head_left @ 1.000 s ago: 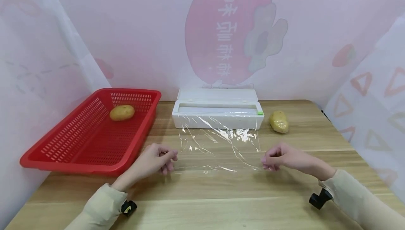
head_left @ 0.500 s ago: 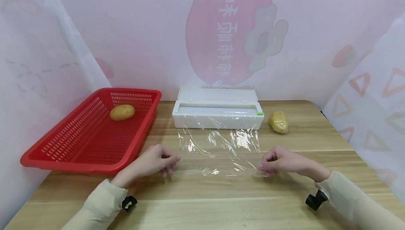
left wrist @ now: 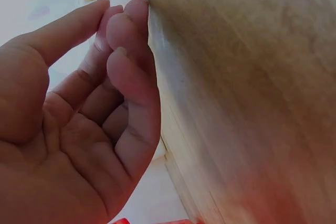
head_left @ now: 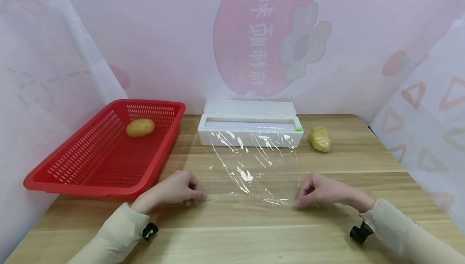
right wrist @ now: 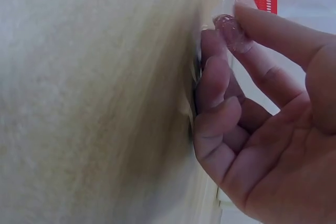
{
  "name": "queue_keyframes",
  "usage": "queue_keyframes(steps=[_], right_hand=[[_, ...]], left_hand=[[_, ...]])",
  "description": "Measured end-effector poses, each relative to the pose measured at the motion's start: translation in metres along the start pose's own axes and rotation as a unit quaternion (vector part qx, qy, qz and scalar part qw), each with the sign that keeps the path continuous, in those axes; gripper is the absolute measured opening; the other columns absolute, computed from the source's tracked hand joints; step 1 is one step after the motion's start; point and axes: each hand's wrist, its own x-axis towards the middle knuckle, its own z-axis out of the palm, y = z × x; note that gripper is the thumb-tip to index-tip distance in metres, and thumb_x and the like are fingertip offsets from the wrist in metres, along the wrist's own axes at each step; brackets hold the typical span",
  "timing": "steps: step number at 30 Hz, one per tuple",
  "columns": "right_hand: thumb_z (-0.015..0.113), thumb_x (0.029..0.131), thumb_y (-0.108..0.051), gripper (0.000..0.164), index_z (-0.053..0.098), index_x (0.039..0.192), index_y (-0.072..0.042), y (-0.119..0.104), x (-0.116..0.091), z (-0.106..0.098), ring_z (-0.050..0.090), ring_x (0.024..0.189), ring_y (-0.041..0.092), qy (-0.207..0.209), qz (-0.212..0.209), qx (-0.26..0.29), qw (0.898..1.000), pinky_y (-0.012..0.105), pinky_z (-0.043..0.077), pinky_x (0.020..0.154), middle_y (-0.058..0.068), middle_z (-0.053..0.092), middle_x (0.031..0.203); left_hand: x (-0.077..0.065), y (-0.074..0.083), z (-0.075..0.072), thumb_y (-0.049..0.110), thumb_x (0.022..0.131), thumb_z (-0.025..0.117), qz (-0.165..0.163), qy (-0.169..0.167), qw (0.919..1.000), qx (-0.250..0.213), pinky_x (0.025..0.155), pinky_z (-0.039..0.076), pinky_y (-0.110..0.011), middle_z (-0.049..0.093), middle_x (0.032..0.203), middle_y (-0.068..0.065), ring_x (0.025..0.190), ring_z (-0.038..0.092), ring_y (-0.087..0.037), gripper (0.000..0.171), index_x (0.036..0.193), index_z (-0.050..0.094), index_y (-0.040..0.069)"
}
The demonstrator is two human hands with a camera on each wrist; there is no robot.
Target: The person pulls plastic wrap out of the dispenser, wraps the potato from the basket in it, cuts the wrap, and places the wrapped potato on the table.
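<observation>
A clear sheet of cling film [head_left: 247, 175] stretches from a white cling film box [head_left: 250, 138], its lid raised, toward the front of the table. My left hand [head_left: 178, 188] pinches the sheet's near left corner between thumb and fingertips. At the near right corner my right hand [head_left: 321, 191] does the same; in the right wrist view film wraps over a fingertip [right wrist: 231, 32] of that hand. Both hands are low over the wood. Right of the box lies a shiny potato [head_left: 320, 139], seemingly wrapped in film. Another potato [head_left: 140, 128] rests inside the red basket [head_left: 145, 185].
The basket takes up the table's left side, close to my left forearm. A wooden table [head_left: 232, 244] carries everything. Behind it stands a pink printed backdrop [head_left: 174, 46], with side panels at left and right. A green tab [head_left: 298, 128] marks the box's right end.
Both hands have come slightly nearer to me and lower, drawing the film's front edge along. The sheet looks longer and tauter, with its creases shifted. Box, basket and potatoes stay put.
</observation>
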Motion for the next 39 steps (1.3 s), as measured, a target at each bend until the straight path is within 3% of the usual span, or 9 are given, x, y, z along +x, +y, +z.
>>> queue_keyframes(steps=[8, 14, 24, 31, 39], right_hand=[[0.078, 0.083, -0.013, 0.009, 0.077, 0.076, -0.008, 0.000, -0.002, 0.002, 0.047, 0.056, 0.000, 0.001, -0.021, -0.013, 1.000, 0.015, 0.036, 0.049, -0.004, 0.064, 0.065], [0.081, 0.080, -0.015, 0.007, 0.076, 0.077, -0.011, -0.001, -0.004, 0.005, 0.050, 0.059, 0.001, 0.005, -0.012, -0.030, 0.999, 0.016, 0.040, 0.052, -0.002, 0.067, 0.070], [0.087, 0.071, -0.013, 0.020, 0.068, 0.074, -0.010, -0.006, -0.002, 0.007, 0.053, 0.058, 0.009, 0.032, 0.076, -0.068, 0.994, 0.021, 0.044, 0.053, -0.001, 0.063, 0.069], [0.087, 0.070, -0.010, 0.021, 0.066, 0.071, -0.008, -0.010, -0.004, 0.004, 0.049, 0.055, 0.007, 0.025, 0.091, -0.077, 0.993, 0.018, 0.039, 0.050, -0.002, 0.061, 0.065], [0.088, 0.067, -0.008, 0.024, 0.064, 0.067, -0.007, -0.016, -0.002, 0.003, 0.052, 0.056, 0.010, 0.030, 0.132, -0.101, 0.986, 0.023, 0.042, 0.052, -0.002, 0.061, 0.062]], left_hand=[[0.006, 0.000, 0.005, 0.019, 0.071, 0.089, 0.035, 0.014, 0.9983, 0.044, 0.048, 0.037, -0.022, 0.054, 0.056, 0.008, 0.053, 0.047, -0.005, 0.025, 0.063, 0.065, 0.015], [0.009, -0.003, 0.005, 0.016, 0.067, 0.091, 0.026, 0.012, 0.9981, 0.054, 0.051, 0.041, -0.024, 0.054, 0.058, 0.007, 0.056, 0.050, -0.008, 0.028, 0.064, 0.064, 0.014], [-0.001, -0.003, 0.003, 0.020, 0.069, 0.091, 0.014, 0.014, 0.9965, 0.081, 0.056, 0.043, -0.026, 0.054, 0.060, 0.008, 0.061, 0.050, -0.009, 0.028, 0.066, 0.063, 0.016], [-0.002, -0.001, 0.002, 0.017, 0.070, 0.089, 0.036, 0.008, 0.9951, 0.092, 0.056, 0.043, -0.025, 0.053, 0.060, 0.010, 0.060, 0.049, -0.006, 0.027, 0.067, 0.063, 0.016], [-0.003, -0.002, 0.001, 0.017, 0.070, 0.090, 0.032, 0.007, 0.9950, 0.095, 0.056, 0.043, -0.025, 0.054, 0.060, 0.009, 0.059, 0.050, -0.006, 0.027, 0.067, 0.062, 0.016]])
